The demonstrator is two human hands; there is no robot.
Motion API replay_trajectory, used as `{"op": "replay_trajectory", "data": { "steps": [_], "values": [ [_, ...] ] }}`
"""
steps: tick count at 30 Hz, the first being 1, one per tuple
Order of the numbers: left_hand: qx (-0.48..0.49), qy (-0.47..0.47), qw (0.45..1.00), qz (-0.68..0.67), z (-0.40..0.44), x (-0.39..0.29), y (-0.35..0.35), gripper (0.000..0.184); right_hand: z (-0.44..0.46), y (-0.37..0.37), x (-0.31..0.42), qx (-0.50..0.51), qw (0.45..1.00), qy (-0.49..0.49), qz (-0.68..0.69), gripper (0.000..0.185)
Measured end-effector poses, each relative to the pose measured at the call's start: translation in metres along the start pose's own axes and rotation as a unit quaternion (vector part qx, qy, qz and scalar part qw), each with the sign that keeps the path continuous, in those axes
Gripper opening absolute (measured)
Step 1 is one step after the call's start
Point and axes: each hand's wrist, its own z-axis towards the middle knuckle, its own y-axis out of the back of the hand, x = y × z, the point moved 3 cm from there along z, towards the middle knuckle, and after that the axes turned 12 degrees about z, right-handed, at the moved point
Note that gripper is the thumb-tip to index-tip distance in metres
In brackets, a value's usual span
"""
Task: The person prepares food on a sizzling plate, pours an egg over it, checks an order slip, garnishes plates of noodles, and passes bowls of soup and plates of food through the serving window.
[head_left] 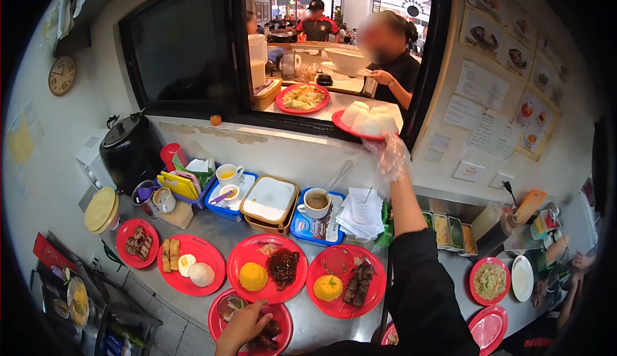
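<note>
My right hand (pixel 393 158), in a clear plastic glove, grips the near edge of a red plate (pixel 340 123) with white rice mounds (pixel 371 119), held up at the serving window. Down at the counter, my left hand (pixel 247 324) is bare and lies over a red plate (pixel 283 317) with dark meat and a small bowl; its fingers are partly spread, touching or just above the plate. Behind it stand red plates with yellow rice and glazed meat (pixel 283 269), yellow rice and skewers (pixel 357 285), and rolls, egg and white rice (pixel 201 275).
A person (pixel 402 60) beyond the window (pixel 424 99) holds a white bowl (pixel 347 61). A plate of noodles (pixel 302 97) sits on the sill. Tubs, cups and papers (pixel 361 211) line the wall. At right are more plates (pixel 490 281) and another person's hand (pixel 583 261).
</note>
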Motion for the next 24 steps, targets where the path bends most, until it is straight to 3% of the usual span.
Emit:
{"op": "replay_trajectory", "data": {
  "steps": [1, 3, 4, 5, 7, 9, 11, 13, 15, 19, 24],
  "values": [
    [0.005, 0.0, 1.0, 0.001, 0.0, -0.001, -0.001, 0.042, 0.003, -0.005, 0.003, -0.008, 0.999, -0.037, 0.008, 0.045],
    [0.015, -0.007, 1.0, -0.014, 0.0, -0.004, -0.002, 0.041, 0.007, 0.009, 0.001, -0.139, 0.972, -0.165, 0.097, 0.052],
    [0.022, -0.01, 1.0, -0.011, 0.001, -0.006, -0.003, 0.041, -0.011, -0.001, 0.007, -0.179, 0.958, -0.197, 0.103, 0.046],
    [0.007, -0.027, 1.0, -0.014, 0.0, -0.008, -0.004, 0.041, -0.035, -0.001, 0.01, -0.187, 0.958, -0.193, 0.104, 0.046],
    [0.007, -0.041, 0.999, -0.02, -0.002, -0.005, -0.007, 0.04, -0.097, -0.003, 0.012, 0.021, 0.988, -0.147, 0.037, 0.045],
    [-0.026, -0.062, 0.997, -0.049, -0.006, -0.005, -0.005, 0.039, -0.165, -0.013, 0.024, -0.008, 0.986, -0.167, -0.022, 0.042],
    [-0.001, 0.008, 0.997, -0.078, -0.014, -0.015, 0.015, 0.037, -0.232, -0.032, 0.04, -0.048, 0.969, -0.202, -0.131, 0.036],
    [-0.082, -0.028, 0.995, -0.051, -0.02, -0.002, 0.014, 0.036, -0.282, -0.018, 0.048, -0.069, 0.939, -0.241, -0.237, 0.035],
    [-0.089, -0.026, 0.993, -0.079, -0.026, -0.001, 0.017, 0.036, -0.323, 0.0, 0.058, -0.107, 0.923, -0.268, -0.256, 0.035],
    [-0.022, -0.028, 0.998, -0.057, -0.027, -0.01, 0.008, 0.039, -0.385, 0.03, 0.08, -0.184, 0.922, -0.263, -0.215, 0.033],
    [0.071, -0.168, 0.983, -0.033, 0.001, -0.05, -0.032, 0.038, -0.436, 0.013, 0.117, -0.305, 0.895, -0.178, -0.273, 0.026]
  ]
}}
